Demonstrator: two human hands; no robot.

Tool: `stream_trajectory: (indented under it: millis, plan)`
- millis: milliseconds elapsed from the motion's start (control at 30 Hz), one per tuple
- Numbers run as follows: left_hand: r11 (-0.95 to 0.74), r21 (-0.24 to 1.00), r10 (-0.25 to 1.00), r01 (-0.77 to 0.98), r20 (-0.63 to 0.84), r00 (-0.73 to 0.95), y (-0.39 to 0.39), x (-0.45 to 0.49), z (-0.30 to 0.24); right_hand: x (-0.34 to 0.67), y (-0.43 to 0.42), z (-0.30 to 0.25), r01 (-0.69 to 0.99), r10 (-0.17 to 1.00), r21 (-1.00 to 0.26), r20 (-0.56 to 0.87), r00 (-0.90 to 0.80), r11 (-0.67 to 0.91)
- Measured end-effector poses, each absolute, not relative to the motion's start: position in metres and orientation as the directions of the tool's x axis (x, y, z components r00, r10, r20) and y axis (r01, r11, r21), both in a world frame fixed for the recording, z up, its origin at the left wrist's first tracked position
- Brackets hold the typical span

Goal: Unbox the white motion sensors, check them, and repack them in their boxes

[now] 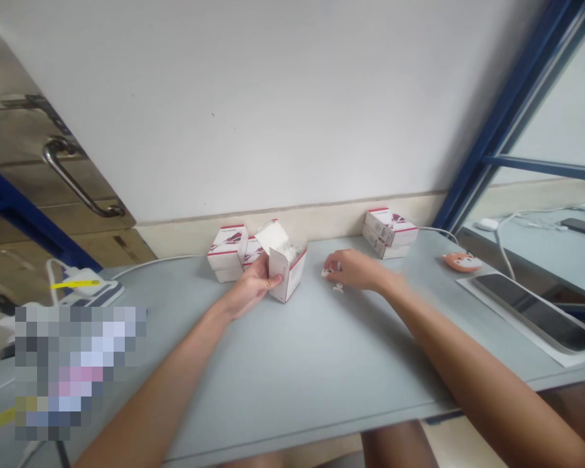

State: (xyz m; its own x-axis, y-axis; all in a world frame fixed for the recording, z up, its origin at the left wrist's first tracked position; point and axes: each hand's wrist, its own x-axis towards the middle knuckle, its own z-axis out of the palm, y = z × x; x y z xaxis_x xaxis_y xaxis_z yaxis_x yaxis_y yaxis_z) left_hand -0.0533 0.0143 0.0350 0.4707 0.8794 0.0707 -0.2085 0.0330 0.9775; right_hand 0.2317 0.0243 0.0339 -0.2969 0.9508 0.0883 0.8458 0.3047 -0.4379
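Note:
My left hand [254,286] grips a small white box with red edges [288,278], tilted above the grey table, its lid flap [273,239] raised. Something pale shows inside the box, too small to make out. To the right, my right hand [351,268] is down at the table top, fingers pinched at a small white piece [326,273]. Just in front of those fingers lies another little white piece [338,288]. Behind my left hand stand closed boxes of the same print [227,250], one partly hidden by the held box.
Two more such boxes [389,232] are stacked by the wall at the back right. Further right are an orange animal-shaped object [462,262] and a dark phone-like slab [536,311] on a white sheet. A power strip with plugs [90,292] and cables lies at the left.

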Motion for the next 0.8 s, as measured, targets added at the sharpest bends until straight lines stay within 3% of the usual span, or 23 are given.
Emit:
stream_trajectory:
  millis: [100,167,233,300,367,500,800]
  plan:
    - [-0.077,0.968,0.879,-0.238,0.179,0.443,0.014,-0.052,0.038,0.225,0.021,0.039,0.844,0.950,-0.437,0.152,-0.272,0.311]
    - [-0.181,0.966,0.873,-0.187,0.245,0.421,0.010,-0.049,0.039,0.219,0.015,0.047,0.794,0.903,-0.465,0.360,-0.234,0.391]
    - [-0.250,0.966,0.891,-0.060,0.254,0.375,0.005,-0.044,0.038,0.211,0.006,0.056,0.698,0.744,-0.459,0.650,-0.158,0.549]
    - [-0.283,0.958,0.917,0.035,0.260,0.302,-0.001,-0.037,0.036,0.202,-0.005,0.063,0.604,0.556,-0.385,0.823,-0.118,0.698]
    - [-0.304,0.952,0.918,0.033,0.284,0.277,-0.007,-0.031,0.035,0.194,-0.014,0.064,0.536,0.480,-0.315,0.854,-0.202,0.784]
    - [-0.337,0.941,0.886,-0.038,0.331,0.326,-0.015,-0.022,0.035,0.181,-0.021,0.053,0.440,0.480,-0.299,0.786,-0.389,0.846]
    - [-0.409,0.912,0.835,0.033,0.359,0.416,-0.015,-0.021,0.032,0.180,-0.024,0.049,0.385,0.543,-0.403,0.743,-0.391,0.830]
